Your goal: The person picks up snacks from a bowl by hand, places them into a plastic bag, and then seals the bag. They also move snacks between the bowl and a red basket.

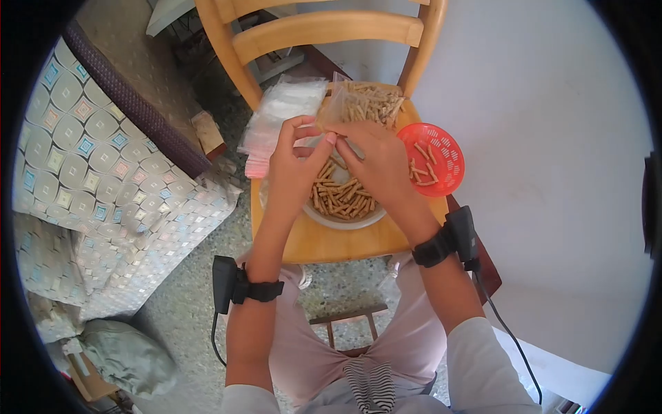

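My left hand (295,153) and my right hand (378,153) meet above a pale round bowl (347,224), fingertips pinched together. What lies between the fingertips is too small and covered to make out. Many short, light-brown sticks (343,200) fill the bowl, partly hidden under my hands. Just beyond my right hand lies a clear plastic bag (372,102) with similar sticks in it. A stack of clear flat bags (288,100) with pink edges is beside my left hand. To the right, a red perforated basket (452,160) holds several sticks.
Everything stands on the seat of a wooden chair (331,250), its backrest at the far side. A white wall (552,138) rises on the right. Patterned cloth (110,186) covers furniture at left. Black wrist devices (460,238) with cables sit on both forearms.
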Demonstrator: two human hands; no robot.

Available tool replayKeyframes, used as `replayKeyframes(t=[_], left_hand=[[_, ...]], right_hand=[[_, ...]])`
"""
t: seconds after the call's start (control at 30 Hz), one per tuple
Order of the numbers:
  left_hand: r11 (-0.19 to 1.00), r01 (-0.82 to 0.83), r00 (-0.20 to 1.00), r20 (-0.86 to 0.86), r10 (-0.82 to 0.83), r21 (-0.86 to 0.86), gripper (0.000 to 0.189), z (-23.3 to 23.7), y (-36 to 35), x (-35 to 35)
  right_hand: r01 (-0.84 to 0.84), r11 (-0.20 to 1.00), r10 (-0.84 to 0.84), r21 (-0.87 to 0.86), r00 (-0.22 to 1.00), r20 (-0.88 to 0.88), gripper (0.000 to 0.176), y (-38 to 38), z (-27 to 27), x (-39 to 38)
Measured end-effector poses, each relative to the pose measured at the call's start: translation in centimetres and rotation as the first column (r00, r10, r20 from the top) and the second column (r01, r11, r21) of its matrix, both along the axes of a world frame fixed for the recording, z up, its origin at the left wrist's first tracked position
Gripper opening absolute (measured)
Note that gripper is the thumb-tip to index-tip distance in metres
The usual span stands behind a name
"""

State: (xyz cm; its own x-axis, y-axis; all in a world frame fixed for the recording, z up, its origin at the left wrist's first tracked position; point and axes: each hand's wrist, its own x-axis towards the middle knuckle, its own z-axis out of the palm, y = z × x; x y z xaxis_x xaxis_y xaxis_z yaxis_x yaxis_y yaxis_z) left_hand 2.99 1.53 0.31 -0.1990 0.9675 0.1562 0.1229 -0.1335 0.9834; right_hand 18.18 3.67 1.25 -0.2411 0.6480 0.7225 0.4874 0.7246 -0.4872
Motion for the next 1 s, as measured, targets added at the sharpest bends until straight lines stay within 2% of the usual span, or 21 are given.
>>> replayKeyframes(t=[0.13, 0.2, 0.33, 0.43, 0.5, 0.53, 0.6, 0.73, 0.83, 0.9, 1.0], left_hand=[[0.998, 0.066, 0.997, -0.034, -0.065, 0.01, 0.042, 0.3, -0.1, -0.5], [0.992, 0.111, 0.974, -0.207, -0.096, 0.061, 0.04, 0.6, 0.0, -0.9], [0.995, 0.07, 0.99, -0.127, -0.061, 0.066, 0.031, 1.6, -0.4, -0.8], [0.996, 0.074, 0.982, -0.176, -0.064, 0.055, 0.027, 1.9, -0.3, -1.2], [0.994, 0.042, 0.993, -0.11, -0.031, 0.098, 0.026, 1.1, 0.3, -1.6], [0.994, 0.042, 0.993, -0.11, -0.031, 0.098, 0.026, 0.7, 0.3, -1.9], [0.997, 0.019, 1.0, 0.006, -0.019, 0.073, 0.023, 0.7, 0.5, -2.3], [0.995, -0.023, 0.998, -0.063, 0.03, 0.1, 0.02, 1.1, 0.3, -1.9], [0.998, -0.03, 0.996, -0.078, 0.035, 0.059, 0.02, 1.5, 0.2, -1.6], [0.997, 0.052, 0.996, -0.071, -0.047, 0.063, 0.021, 1.1, 0.2, -1.6], [0.992, 0.037, 0.998, -0.061, -0.029, 0.123, 0.018, 1.2, 0.1, -1.8]], right_hand=[[-0.032, 0.999, 0.032, -0.02, 1.0, 0.0, 0.02, 0.0, -0.1, -0.7], [-0.042, 0.999, 0.042, -0.005, 0.999, -0.005, 0.023, 0.0, -0.8, -0.9], [-0.085, 0.994, 0.08, -0.07, 0.994, -0.08, 0.024, 0.0, -1.3, -1.1], [-0.104, 0.98, 0.079, -0.169, 0.986, -0.145, 0.022, 0.0, -1.2, -0.9], [-0.124, 0.929, 0.017, -0.349, 0.955, -0.295, 0.02, -0.2, -0.7, -0.7], [-0.124, 0.929, 0.016, -0.349, 0.956, -0.294, 0.02, -0.3, -0.4, -0.6], [0.053, 0.942, -0.106, -0.333, 0.984, -0.144, 0.02, -0.2, 0.1, -0.2], [0.045, 0.944, -0.09, -0.327, 0.988, -0.122, 0.021, 0.3, -1.1, 0.1], [0.002, 0.937, -0.068, -0.35, 0.982, -0.174, 0.022, -0.1, -0.4, -0.3], [-0.044, 0.931, -0.029, -0.362, 0.981, -0.193, 0.022, -0.2, -0.4, -0.4], [-0.032, 0.898, -0.049, -0.438, 0.984, -0.172, 0.02, -0.3, 0.2, -0.3]])
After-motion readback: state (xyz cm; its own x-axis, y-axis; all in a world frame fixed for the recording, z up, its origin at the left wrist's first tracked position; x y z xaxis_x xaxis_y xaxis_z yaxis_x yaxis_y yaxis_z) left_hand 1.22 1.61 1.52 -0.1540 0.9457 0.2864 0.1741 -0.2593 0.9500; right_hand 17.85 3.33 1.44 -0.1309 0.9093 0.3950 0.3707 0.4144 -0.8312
